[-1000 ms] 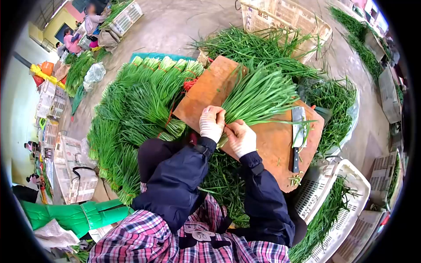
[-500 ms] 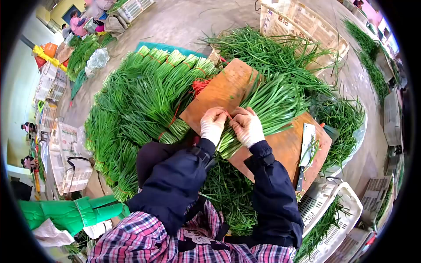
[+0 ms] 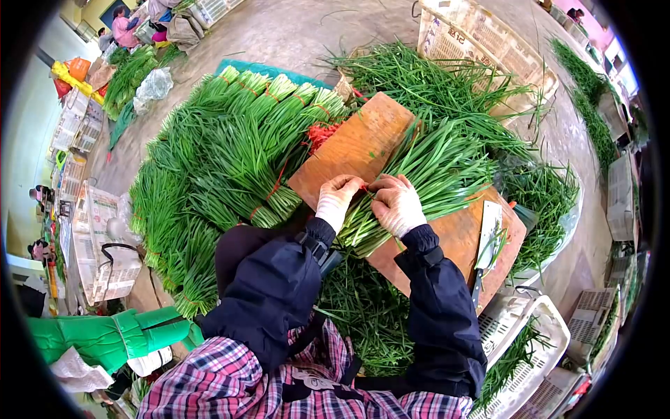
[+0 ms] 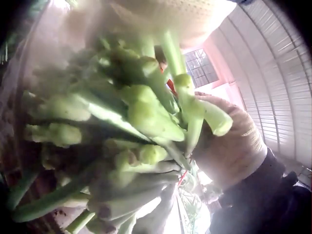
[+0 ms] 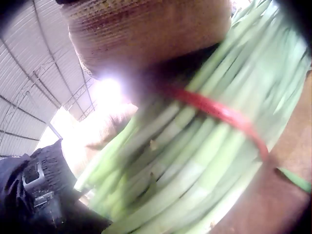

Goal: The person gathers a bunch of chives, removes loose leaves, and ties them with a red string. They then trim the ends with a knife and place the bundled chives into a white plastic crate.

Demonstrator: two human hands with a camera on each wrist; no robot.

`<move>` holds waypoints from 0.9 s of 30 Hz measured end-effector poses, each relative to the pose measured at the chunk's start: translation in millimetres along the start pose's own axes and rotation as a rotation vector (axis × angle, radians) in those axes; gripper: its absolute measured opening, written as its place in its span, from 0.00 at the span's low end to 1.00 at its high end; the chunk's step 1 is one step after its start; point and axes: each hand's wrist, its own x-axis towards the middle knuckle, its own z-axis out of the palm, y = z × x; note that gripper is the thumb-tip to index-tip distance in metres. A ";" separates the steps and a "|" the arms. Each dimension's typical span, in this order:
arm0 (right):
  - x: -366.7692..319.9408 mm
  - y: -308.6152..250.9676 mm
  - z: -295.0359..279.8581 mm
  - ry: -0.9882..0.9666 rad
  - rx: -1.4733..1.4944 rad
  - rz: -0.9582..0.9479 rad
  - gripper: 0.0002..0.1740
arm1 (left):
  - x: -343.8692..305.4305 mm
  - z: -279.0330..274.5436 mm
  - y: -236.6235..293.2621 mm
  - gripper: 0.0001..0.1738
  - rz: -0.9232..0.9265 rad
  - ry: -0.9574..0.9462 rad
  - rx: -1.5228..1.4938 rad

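A loose bundle of garlic chives (image 3: 440, 160) lies across the wooden board (image 3: 356, 143), its pale cut stem ends (image 4: 146, 114) facing the person. A red tie (image 5: 214, 108) passes around the stems, as the right wrist view shows. My left hand (image 3: 338, 199) pinches the red tie at the bundle's left side, thumb and fingertips together. Close by, my right hand (image 3: 398, 206) rests over the stems with curled fingers, pinching the tie near the left fingertips. Both hands have pale wrappings. A cleaver (image 3: 490, 230) with a black handle lies on the board's right part.
Tied chive bundles (image 3: 223, 153) are heaped on the left, beside a clump of red ties (image 3: 321, 135). Loose chives (image 3: 426, 77) lie beyond the board, before a white crate (image 3: 453, 35). Another crate (image 3: 551, 335) holds chives at lower right.
The hands have shifted from the bundle's near end to the red tie round its stems. Over the last half second the right hand has turned slightly and its fingers have curled in.
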 end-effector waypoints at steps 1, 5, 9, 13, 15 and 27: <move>0.1 0.3 0.4 0.000 -0.006 -0.004 0.07 | -0.9 0.9 0.1 0.07 0.010 0.005 0.006; -1.2 3.0 2.7 0.032 -0.002 -0.018 0.06 | -1.2 0.4 -0.8 0.09 0.031 0.005 0.069; -0.8 3.4 6.6 0.071 -0.028 -0.023 0.05 | -10.2 5.5 10.5 0.15 0.024 0.022 0.157; -1.4 2.3 10.8 0.124 -0.052 -0.027 0.05 | -16.5 8.4 10.9 0.23 0.083 0.030 0.103; -2.1 0.6 10.9 0.132 -0.042 -0.020 0.04 | -17.7 9.1 11.6 0.22 0.068 0.035 0.070; -2.8 -3.3 14.7 0.206 -0.029 0.025 0.03 | -0.1 2.3 -6.1 0.14 0.396 -0.099 0.589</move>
